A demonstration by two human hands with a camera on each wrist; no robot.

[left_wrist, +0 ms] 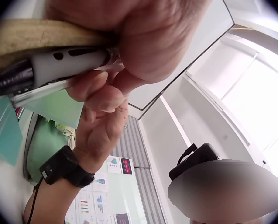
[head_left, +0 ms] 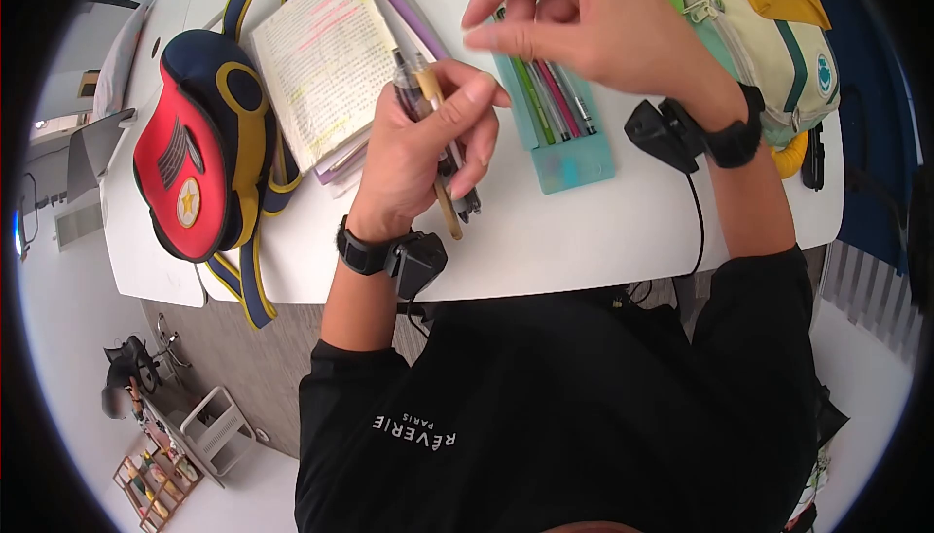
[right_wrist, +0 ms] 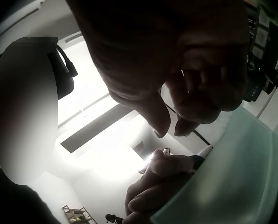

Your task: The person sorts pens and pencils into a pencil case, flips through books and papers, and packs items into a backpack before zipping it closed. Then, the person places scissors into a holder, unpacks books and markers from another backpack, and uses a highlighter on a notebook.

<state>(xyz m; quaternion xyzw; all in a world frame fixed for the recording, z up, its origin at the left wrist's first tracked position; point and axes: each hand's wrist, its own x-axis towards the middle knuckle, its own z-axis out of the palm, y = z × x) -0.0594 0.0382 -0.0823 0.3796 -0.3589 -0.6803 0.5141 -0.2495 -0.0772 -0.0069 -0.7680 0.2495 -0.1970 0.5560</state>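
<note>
My left hand [head_left: 418, 144] grips a small bundle of pens over the table. One has a tan wooden barrel [left_wrist: 41, 39]. Beside it in the left wrist view is a pen with a grey grip [left_wrist: 73, 67] and a dark tip section. Just right of that hand, a teal pencil case [head_left: 576, 168] lies with green, pink and grey pens [head_left: 555, 105] inside. Above the case hovers my right hand [head_left: 593, 22], thumb and forefinger apart with nothing between them. The right wrist view shows its fingers loosely bent in shadow, over the translucent teal case [right_wrist: 223, 186].
An open book [head_left: 316, 66] with highlighted text rests on other books left of the hands. A red and navy bag [head_left: 190, 159] with straps stands at the left. On the right are a cream and green backpack [head_left: 769, 37] and a dark object [head_left: 813, 159] by the table edge.
</note>
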